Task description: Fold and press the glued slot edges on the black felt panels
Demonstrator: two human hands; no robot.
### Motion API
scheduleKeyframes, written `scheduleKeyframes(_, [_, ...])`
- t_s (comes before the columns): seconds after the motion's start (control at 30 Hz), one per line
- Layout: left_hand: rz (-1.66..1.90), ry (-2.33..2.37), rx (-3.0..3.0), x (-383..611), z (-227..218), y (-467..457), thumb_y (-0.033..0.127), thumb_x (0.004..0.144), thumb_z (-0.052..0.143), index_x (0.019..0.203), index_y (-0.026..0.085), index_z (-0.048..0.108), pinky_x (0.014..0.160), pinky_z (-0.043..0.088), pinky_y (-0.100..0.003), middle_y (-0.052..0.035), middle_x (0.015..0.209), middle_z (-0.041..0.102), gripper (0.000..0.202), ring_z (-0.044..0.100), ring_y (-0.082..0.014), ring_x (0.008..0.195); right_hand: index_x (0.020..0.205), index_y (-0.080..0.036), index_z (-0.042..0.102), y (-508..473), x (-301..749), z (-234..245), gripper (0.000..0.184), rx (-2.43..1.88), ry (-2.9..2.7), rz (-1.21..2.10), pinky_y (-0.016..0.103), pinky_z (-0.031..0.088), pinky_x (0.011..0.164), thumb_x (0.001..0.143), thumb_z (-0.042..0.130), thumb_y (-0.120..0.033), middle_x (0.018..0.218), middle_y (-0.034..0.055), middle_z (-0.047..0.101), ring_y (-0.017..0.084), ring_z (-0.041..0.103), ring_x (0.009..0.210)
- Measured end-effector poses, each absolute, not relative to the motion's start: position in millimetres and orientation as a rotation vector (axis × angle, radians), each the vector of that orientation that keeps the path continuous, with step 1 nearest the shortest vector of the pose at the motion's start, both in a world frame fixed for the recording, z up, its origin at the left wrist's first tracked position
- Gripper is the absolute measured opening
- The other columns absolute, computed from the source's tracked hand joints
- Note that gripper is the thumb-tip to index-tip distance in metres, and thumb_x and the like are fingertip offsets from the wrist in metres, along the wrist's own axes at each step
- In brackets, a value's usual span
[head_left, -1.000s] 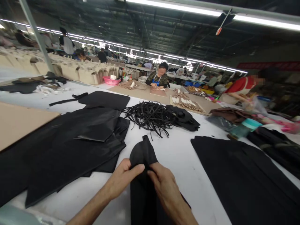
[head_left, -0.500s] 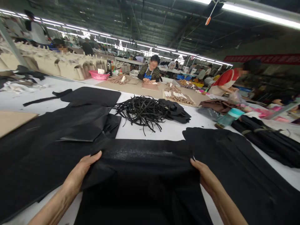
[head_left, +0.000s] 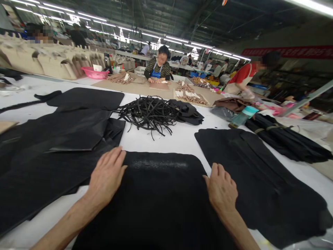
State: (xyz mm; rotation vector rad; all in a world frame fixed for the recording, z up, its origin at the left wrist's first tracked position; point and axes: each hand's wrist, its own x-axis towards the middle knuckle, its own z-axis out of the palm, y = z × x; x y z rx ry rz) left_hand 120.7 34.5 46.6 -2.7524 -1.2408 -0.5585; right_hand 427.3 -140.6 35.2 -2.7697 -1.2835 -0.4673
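Observation:
A black leather-like sheet [head_left: 161,201] with rounded far corners lies in front of me, a pale dusty streak running along its far edge. My left hand [head_left: 105,177] rests palm down at its left edge, fingers stretched forward and the thumb apart. On the opposite edge is my right hand [head_left: 222,189], back upward, fingers slightly bent and the thumb towards the sheet. Neither hand shows a grip on it. To the left spreads a pile of black material [head_left: 52,149]; to the right lies a stack of black pieces [head_left: 249,166].
Beyond the sheet is a tangle of black strips [head_left: 149,113] beside small black pieces [head_left: 188,111]. A turquoise-lidded bottle [head_left: 244,116] and a black bundle [head_left: 286,137] stand and lie at right. A co-worker [head_left: 159,66] works across the white table [head_left: 179,140]; a pink basin [head_left: 95,73] is farther left.
The sheet, gripped at both sides under my thumbs before, now lies flatter. Both hands have loosened and turned palm down along its edges. The view has shifted slightly right and down.

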Motion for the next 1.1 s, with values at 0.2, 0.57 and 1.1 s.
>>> scheduleKeyframes(0.2, [0.013,-0.647,-3.354,157,17,9,0.050,0.085,0.052,0.138,0.021,0.029,0.113,0.022,-0.046,-0.0081,0.147,0.028,0.064,0.023,-0.0244,0.136,0.134,-0.018,0.044,-129,374,22,0.053,-2.141,-2.229,0.024,0.045,0.025,0.109,0.086,0.053,-0.038,0.144,0.0077,0.039,0.026,0.033,0.132])
scheduleKeyframes(0.57, [0.394,-0.625,-3.488,110,5,-55,0.059,0.060,0.074,0.141,0.023,0.009,0.113,0.012,-0.057,-0.0109,0.150,0.006,0.110,0.005,-0.0311,0.138,0.142,-0.016,0.029,-206,342,-24,0.092,-1.721,-2.464,-0.239,0.047,0.033,0.099,0.070,0.057,-0.066,0.137,0.0099,0.048,0.033,0.043,0.122])
scheduleKeyframes(1.1, [-0.241,-0.526,-2.835,26,-37,-71,0.030,0.087,0.050,0.138,0.028,0.029,0.115,0.001,-0.043,-0.0041,0.142,0.040,0.055,0.022,-0.0221,0.136,0.119,-0.022,0.057,-234,326,-40,0.045,-1.842,-2.250,-0.728,0.055,0.030,0.096,0.075,0.053,-0.019,0.120,0.0102,0.063,0.037,0.048,0.115])
